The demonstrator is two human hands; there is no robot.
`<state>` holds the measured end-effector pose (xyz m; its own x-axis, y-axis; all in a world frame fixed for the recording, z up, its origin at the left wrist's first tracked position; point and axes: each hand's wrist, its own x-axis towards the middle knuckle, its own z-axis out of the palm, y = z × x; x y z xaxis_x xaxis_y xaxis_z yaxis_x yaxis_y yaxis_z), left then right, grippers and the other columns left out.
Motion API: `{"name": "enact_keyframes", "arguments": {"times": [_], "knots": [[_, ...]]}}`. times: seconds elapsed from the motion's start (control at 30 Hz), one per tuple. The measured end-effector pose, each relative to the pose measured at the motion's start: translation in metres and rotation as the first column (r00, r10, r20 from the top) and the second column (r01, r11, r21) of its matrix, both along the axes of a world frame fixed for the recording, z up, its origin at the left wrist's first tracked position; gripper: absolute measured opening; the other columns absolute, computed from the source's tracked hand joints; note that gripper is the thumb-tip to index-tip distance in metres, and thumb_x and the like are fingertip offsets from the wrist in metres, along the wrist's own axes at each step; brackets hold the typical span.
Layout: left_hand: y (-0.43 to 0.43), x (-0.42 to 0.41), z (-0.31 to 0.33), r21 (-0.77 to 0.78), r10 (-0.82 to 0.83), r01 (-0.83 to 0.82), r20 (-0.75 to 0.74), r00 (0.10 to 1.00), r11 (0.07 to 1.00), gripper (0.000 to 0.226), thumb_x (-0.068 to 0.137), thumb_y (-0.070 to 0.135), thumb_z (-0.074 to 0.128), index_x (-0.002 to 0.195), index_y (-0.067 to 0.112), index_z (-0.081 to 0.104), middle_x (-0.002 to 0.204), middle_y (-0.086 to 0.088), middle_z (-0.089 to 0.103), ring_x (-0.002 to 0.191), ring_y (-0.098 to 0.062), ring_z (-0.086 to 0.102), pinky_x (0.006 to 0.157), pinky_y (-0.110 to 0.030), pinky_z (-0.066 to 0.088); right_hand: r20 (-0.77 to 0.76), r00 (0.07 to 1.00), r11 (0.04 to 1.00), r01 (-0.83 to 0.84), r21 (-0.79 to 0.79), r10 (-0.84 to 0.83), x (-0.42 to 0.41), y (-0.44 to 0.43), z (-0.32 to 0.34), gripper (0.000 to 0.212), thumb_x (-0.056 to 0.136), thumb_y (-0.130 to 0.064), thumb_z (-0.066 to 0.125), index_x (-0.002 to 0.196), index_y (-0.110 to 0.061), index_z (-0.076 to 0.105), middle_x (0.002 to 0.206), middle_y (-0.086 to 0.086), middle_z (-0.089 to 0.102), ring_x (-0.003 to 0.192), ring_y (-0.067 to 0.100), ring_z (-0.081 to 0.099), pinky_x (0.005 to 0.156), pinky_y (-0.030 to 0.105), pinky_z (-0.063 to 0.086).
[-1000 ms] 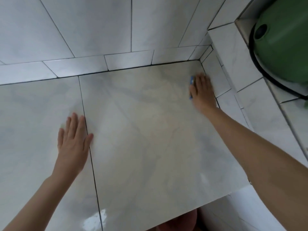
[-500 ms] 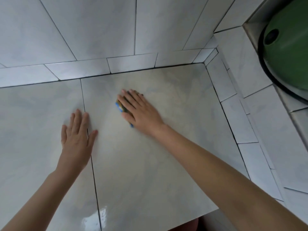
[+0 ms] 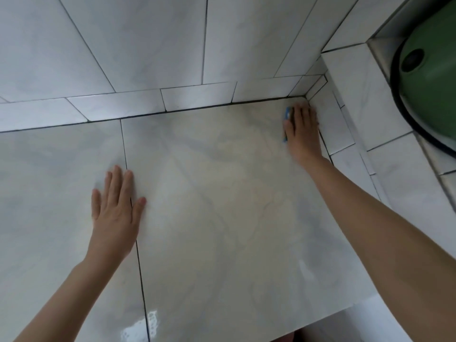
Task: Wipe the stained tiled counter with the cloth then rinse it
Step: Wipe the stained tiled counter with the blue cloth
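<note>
- A green round vessel (image 3: 429, 77) with a dark rim sits beyond the raised tiled ledge (image 3: 357, 95) at right, cut off by the frame.
- The tiled counter (image 3: 222, 230) is glossy and pale, yellowish across its middle tile.
- The left hand (image 3: 114, 213) lies flat over a grout line, fingers straight, holding nothing.
- The right hand (image 3: 302, 129), blurred, presses straight fingers on the cloth (image 3: 287, 114) in the far right corner (only a blue edge shows).

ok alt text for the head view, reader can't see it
A person's right hand presses a blue cloth flat on a pale tiled counter, in its far right corner by the wall. The left hand rests flat across a grout line; a green round vessel sits at upper right.
</note>
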<state>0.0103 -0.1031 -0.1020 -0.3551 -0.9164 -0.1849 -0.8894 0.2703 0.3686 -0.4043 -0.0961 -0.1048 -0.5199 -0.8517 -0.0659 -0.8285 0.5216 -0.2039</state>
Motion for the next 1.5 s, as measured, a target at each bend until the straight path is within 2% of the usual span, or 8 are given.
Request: {"name": "enact_keyframes", "arguments": {"times": [0.17,0.63,0.87,1.0,1.13,1.3,1.4,1.5], "knots": [[0.000,0.000,0.000,0.004,-0.001,0.001,0.001,1.000,1.000,0.062,0.094,0.040,0.023,0.149,0.018,0.005,0.154,0.007,-0.010,0.139,-0.002,-0.017,0.108,-0.018,-0.022,0.062,0.988,0.960,0.155,-0.234,-0.145,0.021,0.018,0.004,0.053,0.100,-0.031,0.033,0.147,-0.007,0.025,0.154,0.012,0.021,0.143,0.026,0.016,0.118,0.036,0.014],[0.001,-0.001,-0.002,0.005,0.003,-0.003,-0.001,1.000,1.000,0.061,0.095,0.038,0.024,0.148,0.018,0.001,0.155,0.006,-0.010,0.139,-0.002,-0.018,0.109,-0.020,-0.021,0.115,0.979,0.986,0.168,-0.009,-0.166,0.015,-0.031,0.003,0.053,0.102,-0.029,0.020,0.150,-0.012,0.007,0.158,0.011,0.001,0.145,0.029,-0.001,0.118,0.039,-0.003],[0.000,0.000,-0.002,0.002,0.010,-0.010,-0.005,1.000,1.000,0.060,0.096,0.036,0.027,0.149,0.020,0.004,0.156,0.006,-0.007,0.140,-0.004,-0.015,0.108,-0.019,-0.021,0.004,0.921,0.921,-0.388,-0.033,0.389,0.135,-0.045,-0.006,0.052,0.094,-0.028,0.031,0.133,0.002,0.048,0.136,0.024,0.048,0.128,0.041,0.044,0.110,0.046,0.032],[-0.001,0.001,-0.002,0.002,0.013,-0.013,-0.002,1.000,1.000,0.060,0.096,0.037,0.027,0.149,0.020,0.005,0.156,0.006,-0.006,0.141,-0.004,-0.014,0.108,-0.020,-0.020,0.076,0.876,0.877,-0.480,0.031,0.477,0.175,-0.042,0.001,0.053,0.101,-0.039,0.026,0.150,-0.020,0.014,0.158,0.002,0.008,0.146,0.021,0.003,0.116,0.031,-0.001],[0.000,0.001,-0.001,-0.002,0.008,-0.008,-0.004,1.000,1.000,0.060,0.096,0.037,0.027,0.149,0.020,0.004,0.156,0.006,-0.007,0.140,-0.003,-0.015,0.108,-0.019,-0.021,-0.041,0.914,0.913,-0.400,0.073,0.404,0.111,-0.036,0.011,0.050,0.104,-0.026,0.022,0.150,-0.012,0.007,0.158,0.010,0.004,0.146,0.023,0.001,0.113,0.025,-0.004],[0.000,0.000,-0.001,0.000,0.011,-0.011,-0.018,1.000,1.000,0.059,0.097,0.035,0.029,0.149,0.019,0.006,0.156,0.006,-0.006,0.139,-0.002,-0.015,0.111,-0.025,-0.016,-0.035,0.999,0.993,-0.037,0.115,0.042,0.006,-0.015,0.000,0.066,0.096,-0.047,-0.002,0.149,-0.011,0.014,0.158,0.013,0.003,0.146,0.030,-0.001,0.118,0.042,0.004],[-0.001,0.001,0.000,0.012,0.017,-0.016,-0.044,0.999,1.000,0.058,0.098,0.034,0.032,0.149,0.020,0.008,0.156,0.006,-0.004,0.139,0.000,-0.014,0.112,-0.027,-0.012,-0.065,0.996,0.988,-0.048,0.149,0.058,0.023,-0.026,0.002,0.052,0.099,-0.021,0.016,0.146,0.001,0.014,0.156,0.022,0.006,0.143,0.040,0.001,0.117,0.050,0.001],[-0.003,0.003,0.004,0.019,0.023,-0.021,-0.090,0.996,1.000,0.057,0.098,0.032,0.034,0.148,0.020,0.012,0.155,0.009,-0.002,0.138,0.002,-0.011,0.113,-0.027,-0.008,-0.065,0.972,0.969,-0.216,0.115,0.225,0.083,-0.042,0.005,0.059,0.090,-0.016,0.005,0.141,0.007,0.026,0.150,0.030,0.019,0.138,0.049,0.013,0.114,0.056,0.004]]}}
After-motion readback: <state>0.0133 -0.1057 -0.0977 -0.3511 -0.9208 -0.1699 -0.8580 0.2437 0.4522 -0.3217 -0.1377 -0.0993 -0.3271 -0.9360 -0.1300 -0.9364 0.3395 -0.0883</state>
